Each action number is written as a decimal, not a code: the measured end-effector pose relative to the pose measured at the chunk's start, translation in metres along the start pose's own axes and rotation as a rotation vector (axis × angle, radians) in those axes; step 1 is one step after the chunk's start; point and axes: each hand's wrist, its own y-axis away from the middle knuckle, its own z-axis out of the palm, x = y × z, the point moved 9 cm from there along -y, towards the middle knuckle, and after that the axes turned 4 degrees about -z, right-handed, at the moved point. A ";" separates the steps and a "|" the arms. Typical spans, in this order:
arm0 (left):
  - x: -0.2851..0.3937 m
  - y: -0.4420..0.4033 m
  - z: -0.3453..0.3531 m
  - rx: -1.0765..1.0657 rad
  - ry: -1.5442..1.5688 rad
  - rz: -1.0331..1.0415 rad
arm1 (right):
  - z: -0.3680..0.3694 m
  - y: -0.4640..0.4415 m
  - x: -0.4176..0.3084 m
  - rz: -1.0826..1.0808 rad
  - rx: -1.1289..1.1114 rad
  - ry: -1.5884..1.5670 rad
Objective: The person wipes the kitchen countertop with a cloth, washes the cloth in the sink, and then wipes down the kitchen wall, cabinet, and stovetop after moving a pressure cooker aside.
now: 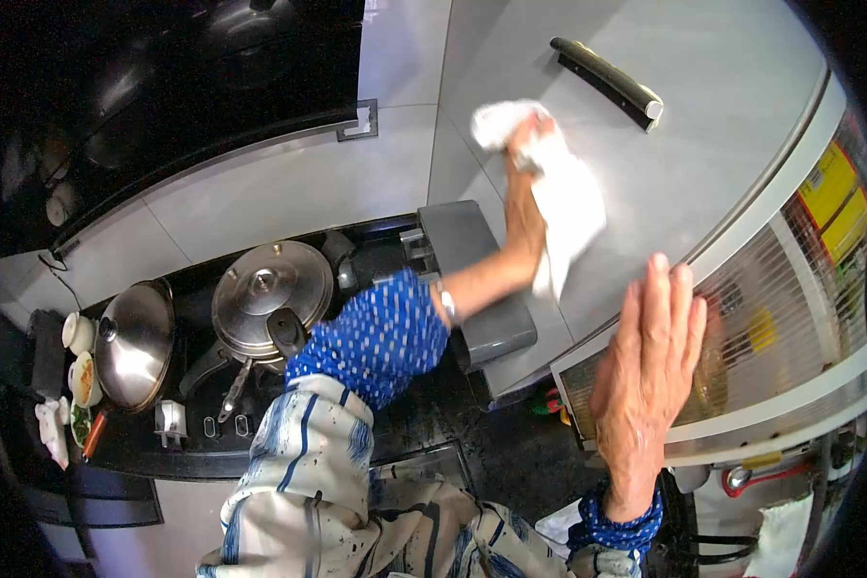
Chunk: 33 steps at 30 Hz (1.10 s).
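Note:
My left hand (523,183) is stretched up to the grey wall surface (713,144), gripping a white cloth (568,197) against it. The cloth hangs loosely below the fingers, and both are slightly blurred. A dark bar with a pale end (609,83) sits on the same surface, up and right of the cloth. My right hand (650,356) is raised at the right, its back to me, fingers extended, holding nothing. Behind it is a white-framed cabinet door with ribbed clear panels (742,308); whether the hand touches the frame I cannot tell. Patterned blue cuffs cover both forearms.
A pressure cooker (265,289) and a lidded pan (135,342) stand on the black stove at left. Small bowls (85,380) line its far left. Below my left forearm is a grey box (462,241). A dark range hood (164,96) overhangs the stove.

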 end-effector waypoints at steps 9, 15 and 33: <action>-0.273 -0.045 0.003 -0.081 0.190 -1.105 | -0.009 0.021 -0.009 0.007 0.027 0.078; -0.367 -0.009 0.032 -0.311 0.151 -0.772 | 0.020 0.024 -0.007 0.073 -0.095 0.099; -0.112 -0.140 0.011 0.160 -0.287 0.399 | 0.063 0.026 -0.008 0.030 -0.238 0.373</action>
